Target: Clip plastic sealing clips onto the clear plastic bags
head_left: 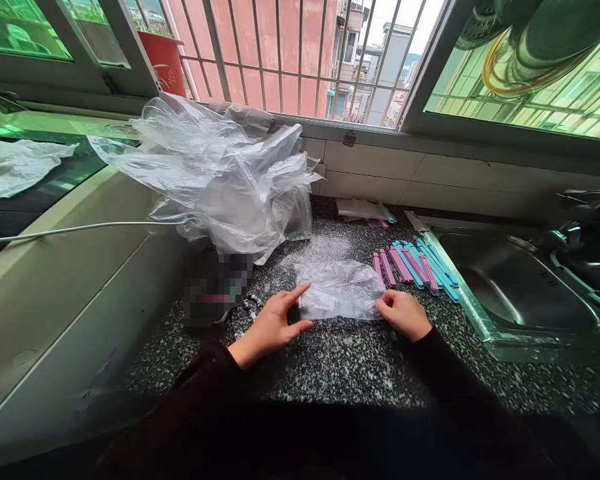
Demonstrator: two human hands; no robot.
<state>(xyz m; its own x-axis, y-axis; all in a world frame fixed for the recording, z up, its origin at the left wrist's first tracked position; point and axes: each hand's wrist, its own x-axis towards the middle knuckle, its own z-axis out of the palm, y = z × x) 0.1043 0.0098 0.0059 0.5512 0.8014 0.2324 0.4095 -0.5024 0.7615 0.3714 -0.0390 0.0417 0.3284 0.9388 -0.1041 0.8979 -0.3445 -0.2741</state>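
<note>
Seen from above, at the centre of the frame: small clear plastic bag lying flat on a speckled stone counter, pinned at its left edge by the left hand, forefinger and thumb spread against the film, and at its lower right corner by the right hand, fingers curled onto it. Probably very light, limp and slippery, so best pinched at the edges or corners. Just right of the bag, pink and blue sealing clips beside a steel sink; in the upper left, a heap of crumpled plastic bags.
</note>
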